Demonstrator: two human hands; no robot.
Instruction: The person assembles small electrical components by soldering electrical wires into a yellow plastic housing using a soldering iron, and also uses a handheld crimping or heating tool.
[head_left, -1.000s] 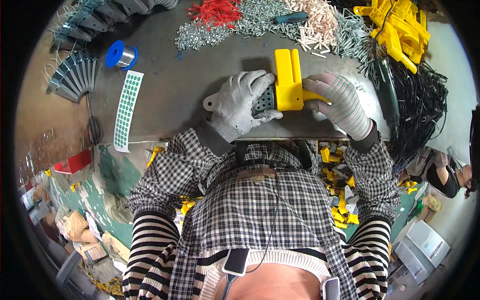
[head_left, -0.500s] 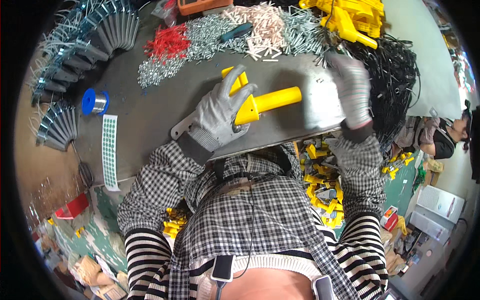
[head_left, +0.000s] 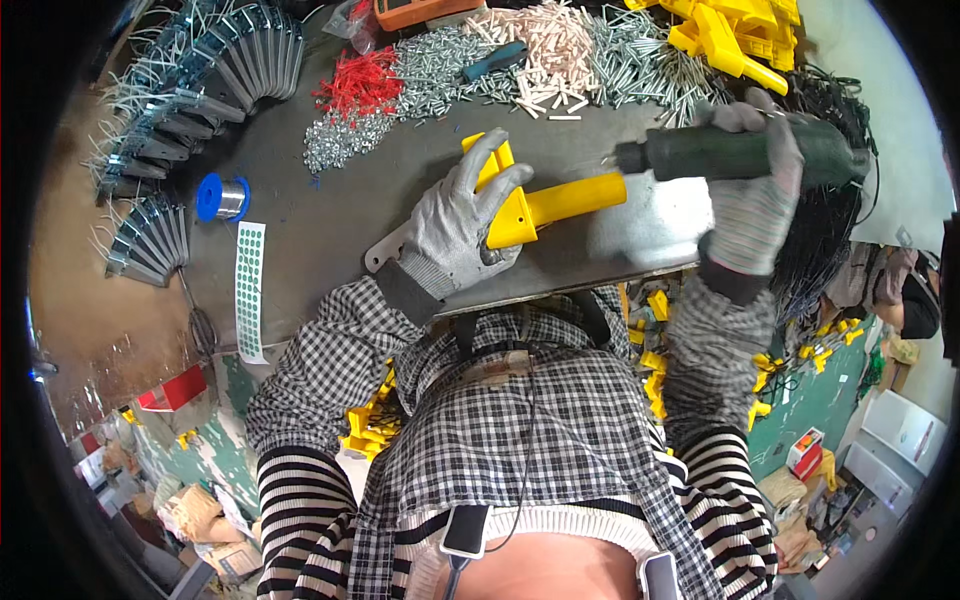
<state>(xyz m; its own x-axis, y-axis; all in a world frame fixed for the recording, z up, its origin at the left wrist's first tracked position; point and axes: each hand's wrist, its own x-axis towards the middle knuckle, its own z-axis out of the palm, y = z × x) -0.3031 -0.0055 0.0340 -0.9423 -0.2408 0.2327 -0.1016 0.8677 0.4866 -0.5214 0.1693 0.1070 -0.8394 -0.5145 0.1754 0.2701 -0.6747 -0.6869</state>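
Note:
My gloved left hand [head_left: 448, 222] is closed round a yellow plastic housing with a handle [head_left: 575, 200], holding it over the dark metal worktop [head_left: 330, 210]. From under the wrist juts a flat metal strip with a hole [head_left: 383, 254]. In my gloved right hand [head_left: 756, 200] lies a dark green cylindrical power screwdriver [head_left: 705, 154], somewhat blurred. Its tip points left, above and to the right of the yellow handle and apart from it. The palm side of the left glove and the underside of the housing are hidden.
Along the back lie red pieces [head_left: 360, 82], metal screws [head_left: 435, 70], pale sleeves [head_left: 555, 45] and more yellow housings [head_left: 735, 40]. Black cables [head_left: 800, 235] heap at right. At left are a solder spool [head_left: 222, 198], a sticker strip [head_left: 250, 290] and wired metal parts [head_left: 155, 240].
My right hand, earlier over the worktop's right end without a visible tool, now holds the green power screwdriver. The view has shifted slightly; my left hand keeps its hold on the housing.

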